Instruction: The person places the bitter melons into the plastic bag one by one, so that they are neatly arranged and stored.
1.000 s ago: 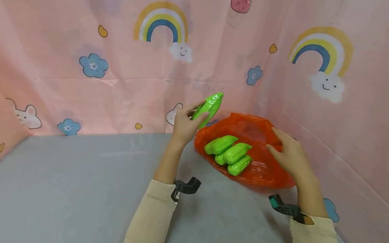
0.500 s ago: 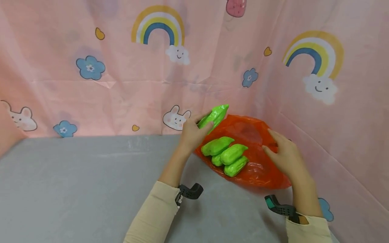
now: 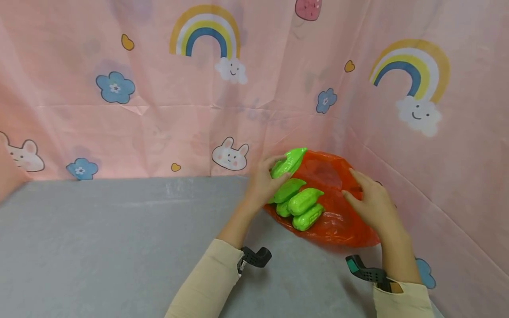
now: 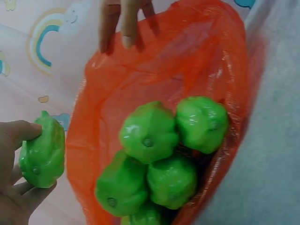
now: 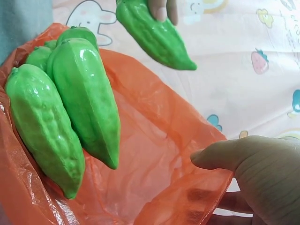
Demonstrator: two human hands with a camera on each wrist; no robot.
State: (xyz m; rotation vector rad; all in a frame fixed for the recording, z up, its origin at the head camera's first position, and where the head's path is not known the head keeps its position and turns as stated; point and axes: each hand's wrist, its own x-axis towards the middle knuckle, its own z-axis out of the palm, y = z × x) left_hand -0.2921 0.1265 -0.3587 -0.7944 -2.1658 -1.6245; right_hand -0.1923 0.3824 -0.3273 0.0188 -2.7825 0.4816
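Note:
My left hand [image 3: 260, 183] grips a glossy green bitter melon [image 3: 291, 162], pointed tip outward, at the left side of an opened red plastic bag [image 3: 338, 216]. In the left wrist view the held bitter melon [image 4: 43, 152] is just left of the bag's rim, between thumb and fingers. My right hand [image 3: 371, 201] holds the bag's right rim. Its thumb [image 5: 215, 155] lies inside, while the fingers show through the film behind. Several more bitter melons [image 3: 304, 201] lie heaped in the bag's left part, stem ends toward the left wrist camera.
The bag rests on a grey tabletop [image 3: 119, 243], close to the corner. Behind and to the right hang pink printed cloths [image 3: 159, 123] with rainbows and rabbits. Each wrist wears a black camera mount [image 3: 256, 257] over a beige sleeve.
My left hand has come down and to the right with the bitter melon, from above the bag's left edge to right beside the heap. The right hand stays at the rim.

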